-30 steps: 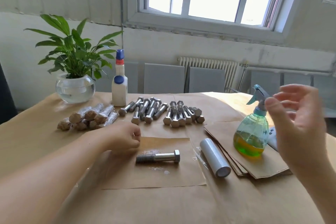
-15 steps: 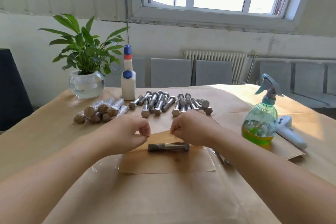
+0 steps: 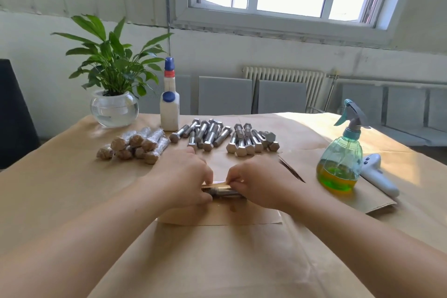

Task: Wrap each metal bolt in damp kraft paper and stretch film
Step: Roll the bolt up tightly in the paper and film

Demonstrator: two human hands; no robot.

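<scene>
My hands, left (image 3: 183,176) and right (image 3: 256,181), pinch the kraft paper sheet (image 3: 217,215) over the bolt (image 3: 221,191). The bolt lies between them, well left of the spray bottle (image 3: 339,159), nearer me than the loose bolts (image 3: 225,136).

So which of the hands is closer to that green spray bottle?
The right. The right hand pinches paper over the bolt at the middle of the table, on the side of the spray bottle. The left hand lies farther, beyond the bolt's other end.
</scene>
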